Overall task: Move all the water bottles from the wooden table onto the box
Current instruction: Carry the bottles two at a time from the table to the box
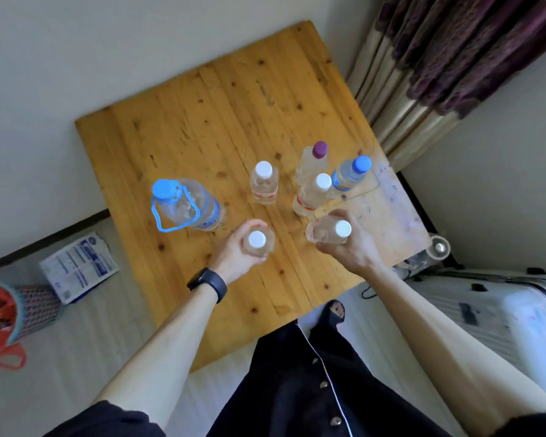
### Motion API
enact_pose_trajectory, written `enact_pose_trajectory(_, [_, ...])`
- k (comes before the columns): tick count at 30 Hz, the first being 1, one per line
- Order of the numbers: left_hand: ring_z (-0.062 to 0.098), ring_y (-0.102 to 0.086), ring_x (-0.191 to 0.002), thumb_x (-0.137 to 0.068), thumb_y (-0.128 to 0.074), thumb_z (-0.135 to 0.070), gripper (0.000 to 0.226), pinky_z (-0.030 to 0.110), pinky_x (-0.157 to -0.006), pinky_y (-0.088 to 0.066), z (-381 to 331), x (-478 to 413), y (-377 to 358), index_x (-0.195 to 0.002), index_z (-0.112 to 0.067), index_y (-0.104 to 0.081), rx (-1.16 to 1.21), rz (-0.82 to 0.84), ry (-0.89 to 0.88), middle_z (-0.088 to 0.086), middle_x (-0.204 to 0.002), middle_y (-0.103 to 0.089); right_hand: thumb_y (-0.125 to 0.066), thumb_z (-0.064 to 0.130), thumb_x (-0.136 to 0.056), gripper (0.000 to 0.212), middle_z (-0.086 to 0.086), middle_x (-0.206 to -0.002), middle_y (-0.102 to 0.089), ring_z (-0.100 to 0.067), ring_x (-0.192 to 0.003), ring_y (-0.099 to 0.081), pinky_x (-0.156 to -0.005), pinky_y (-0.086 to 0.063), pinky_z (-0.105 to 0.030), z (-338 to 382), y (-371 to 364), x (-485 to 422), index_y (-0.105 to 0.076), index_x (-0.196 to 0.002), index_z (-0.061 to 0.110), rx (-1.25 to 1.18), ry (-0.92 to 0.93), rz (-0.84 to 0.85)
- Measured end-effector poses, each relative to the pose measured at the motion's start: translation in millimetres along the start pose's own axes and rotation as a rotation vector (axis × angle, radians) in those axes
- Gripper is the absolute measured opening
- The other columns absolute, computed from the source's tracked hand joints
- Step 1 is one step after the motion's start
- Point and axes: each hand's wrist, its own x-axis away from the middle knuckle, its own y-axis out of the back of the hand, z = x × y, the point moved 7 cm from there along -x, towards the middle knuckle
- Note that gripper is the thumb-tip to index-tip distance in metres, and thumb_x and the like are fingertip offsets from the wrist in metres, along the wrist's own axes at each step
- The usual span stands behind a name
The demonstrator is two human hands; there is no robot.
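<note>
Bottles, seven, all upright on the wooden worktop (202, 121). Left hand (234, 250): grip closed around a white-capped bottle (258, 242). Right hand (349, 247): grip closed around another white-capped bottle (330, 231). Loose: large blue-capped jug (186, 205), two white-capped, one purple-capped (314, 160), one blue-capped (350, 173).
</note>
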Motion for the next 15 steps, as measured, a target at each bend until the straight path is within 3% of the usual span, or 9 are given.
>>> enact_pose_trajectory(2, [0.018,-0.058,-0.116,-0.066,-0.076,0.009,0.074,0.036,-0.094,-0.053,2,0,-9,-0.115,-0.045,-0.058,-0.009,0.095,-0.004,-0.008,-0.122,-0.062,-0.081,0.044,-0.063,0.077,0.002,-0.124,-0.062,-0.025,-0.106,-0.061,-0.072,-0.046,-0.029,-5,1,5,-0.044,-0.13,0.038,0.033,0.001,0.054])
enact_pose_trajectory(4, [0.017,-0.057,-0.118,-0.066,-0.08,0.002,0.078,0.029,-0.093,-0.051,6,2,-16,-0.121,-0.047,-0.055,0.041,0.141,0.023,-0.005,-0.125,-0.059,-0.085,0.044,-0.063,0.077,0.004,-0.124,-0.059,-0.024,-0.104,-0.061,-0.073,-0.045,-0.029,-9,-1,8,-0.042,-0.127,0.039,0.077,0.002,0.077])
enact_pose_trajectory(6, [0.015,-0.055,-0.118,-0.062,-0.091,-0.022,0.078,0.031,-0.096,-0.049,7,5,-23,-0.123,-0.05,-0.052,0.092,0.129,0.06,-0.005,-0.127,-0.058,-0.088,0.041,-0.065,0.079,0.006,-0.126,-0.056,-0.02,-0.105,-0.058,-0.078,-0.044,-0.029,-9,-6,9,-0.041,-0.129,0.038,0.089,0.022,0.07])
enact_pose_trajectory(9, [0.012,-0.054,-0.11,-0.055,-0.088,-0.05,0.069,0.033,-0.09,-0.049,5,9,-28,-0.112,-0.049,-0.049,-0.007,-0.05,0.086,-0.009,-0.12,-0.057,-0.089,0.041,-0.066,0.08,0.009,-0.127,-0.057,-0.016,-0.107,-0.056,-0.084,-0.045,-0.03,-8,-10,11,-0.045,-0.133,0.036,0.084,0.036,0.04])
enact_pose_trajectory(12, [0.017,-0.058,-0.098,-0.06,-0.083,-0.035,0.063,0.037,-0.079,-0.054,-3,14,-37,-0.108,-0.046,-0.044,-0.049,-0.181,0.067,-0.013,-0.108,-0.058,-0.088,0.04,-0.067,0.07,0.008,-0.122,-0.063,-0.021,-0.106,-0.063,-0.082,-0.052,-0.032,-13,-8,18,-0.051,-0.126,0.034,0.055,0.025,-0.033])
enact_pose_trajectory(15, [0.018,-0.063,-0.081,-0.059,-0.081,-0.032,0.064,0.041,-0.066,-0.057,-15,11,-51,-0.106,-0.044,-0.039,-0.107,-0.128,0.084,-0.015,-0.097,-0.061,-0.087,0.04,-0.07,0.067,0.006,-0.115,-0.064,-0.016,-0.088,-0.064,-0.065,-0.046,-0.014,-29,2,42,-0.052,-0.126,0.032,-0.033,-0.05,-0.115])
